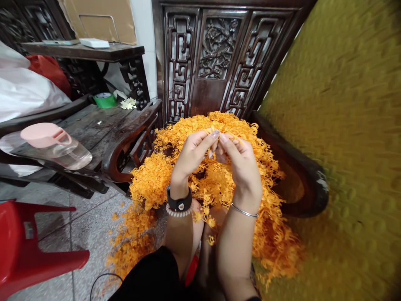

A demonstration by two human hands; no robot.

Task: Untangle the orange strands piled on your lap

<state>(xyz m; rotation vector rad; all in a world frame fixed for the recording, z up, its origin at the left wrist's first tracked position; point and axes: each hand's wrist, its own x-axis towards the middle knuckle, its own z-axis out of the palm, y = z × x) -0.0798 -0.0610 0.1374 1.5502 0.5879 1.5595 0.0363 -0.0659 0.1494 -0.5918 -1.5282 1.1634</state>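
A big heap of small orange plastic flower sprigs [175, 167] lies on a dark carved wooden seat in front of me and spills onto the floor. My left hand [191, 156] and my right hand [239, 161] meet above the heap, fingertips pinched together on a small orange sprig [216, 144]. The left wrist wears a black watch and a bead bracelet; the right wrist wears a thin silver bangle. Most of the sprig is hidden between the fingers.
A large yellow textured mass [344, 146] fills the right side. A carved chair back [216, 54] stands behind the heap. To the left are a clear bottle with a pink cap [53, 144], green tape [105, 100], a red plastic stool [28, 246] and a tiled floor.
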